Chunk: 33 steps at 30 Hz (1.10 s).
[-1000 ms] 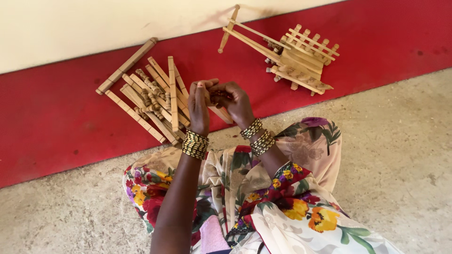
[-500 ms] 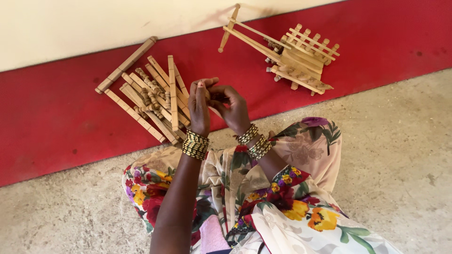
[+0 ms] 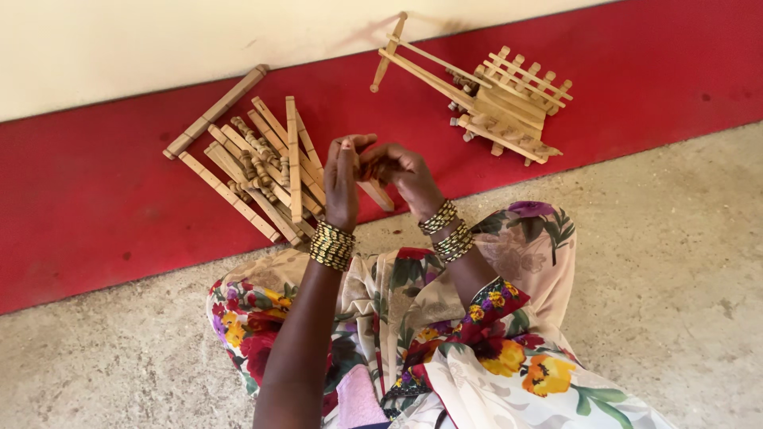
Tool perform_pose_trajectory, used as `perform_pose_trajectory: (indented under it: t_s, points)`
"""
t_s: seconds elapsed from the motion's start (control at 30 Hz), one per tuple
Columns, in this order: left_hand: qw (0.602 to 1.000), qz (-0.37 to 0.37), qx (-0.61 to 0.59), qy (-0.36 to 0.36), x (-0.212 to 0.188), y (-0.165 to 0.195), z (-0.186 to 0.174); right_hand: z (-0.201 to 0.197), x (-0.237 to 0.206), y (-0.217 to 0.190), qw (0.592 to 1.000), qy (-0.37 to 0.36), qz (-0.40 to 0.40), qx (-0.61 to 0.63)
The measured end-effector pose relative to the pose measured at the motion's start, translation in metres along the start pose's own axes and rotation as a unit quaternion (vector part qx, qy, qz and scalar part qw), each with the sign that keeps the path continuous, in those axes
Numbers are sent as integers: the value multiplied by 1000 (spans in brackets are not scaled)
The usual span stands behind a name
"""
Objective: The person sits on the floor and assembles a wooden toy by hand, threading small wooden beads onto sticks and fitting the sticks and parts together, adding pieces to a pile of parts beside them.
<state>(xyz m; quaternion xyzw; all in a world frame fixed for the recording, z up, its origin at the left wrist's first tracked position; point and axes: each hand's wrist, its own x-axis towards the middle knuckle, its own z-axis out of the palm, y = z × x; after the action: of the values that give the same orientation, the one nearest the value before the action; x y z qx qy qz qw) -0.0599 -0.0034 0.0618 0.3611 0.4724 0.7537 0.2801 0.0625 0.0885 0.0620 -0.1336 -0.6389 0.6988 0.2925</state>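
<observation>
At the left of the frame I see the loose pile of wooden slats (image 3: 254, 171) on the red strip (image 3: 87, 206), not yet assembled. In the middle, the left hand (image 3: 343, 187) stands with released, straight fingers, and the right hand (image 3: 401, 168) clenches a small dark piece (image 3: 367, 168) between both. At upper right one finished wooden frame (image 3: 501, 103) lies. Since the earlier frame the hands moved slightly closer.
</observation>
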Motion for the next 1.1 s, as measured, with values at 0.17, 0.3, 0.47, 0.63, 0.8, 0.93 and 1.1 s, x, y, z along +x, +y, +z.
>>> perform_pose_trajectory:
  t_s: [0.17, 0.3, 0.47, 0.63, 0.8, 0.93, 1.1]
  points:
    - [1000, 17, 21, -2, -3, 5, 6, 12, 4, 5, 978, 177, -62, -87]
    - [1000, -6, -6, 6, -1, 10, 8, 20, 3, 5, 941, 173, -157, -243]
    - [1000, -6, -8, -6, -4, 11, 6, 25, -1, 0, 987, 115, -73, -80]
    - [998, 51, 40, 8, -1, 8, 2, 30, -4, -2, 968, 141, -74, -196]
    - [999, 46, -3, 10, 1, 5, 3, 36, -4, 6, 952, 178, -136, -210]
    - [1000, 2, 3, 19, -2, 0, 2, 39, -4, 22, 955, 156, -209, -140]
    - [994, 43, 57, 83, 10, -6, -9, 34, -14, 53, 940, 211, -148, -225]
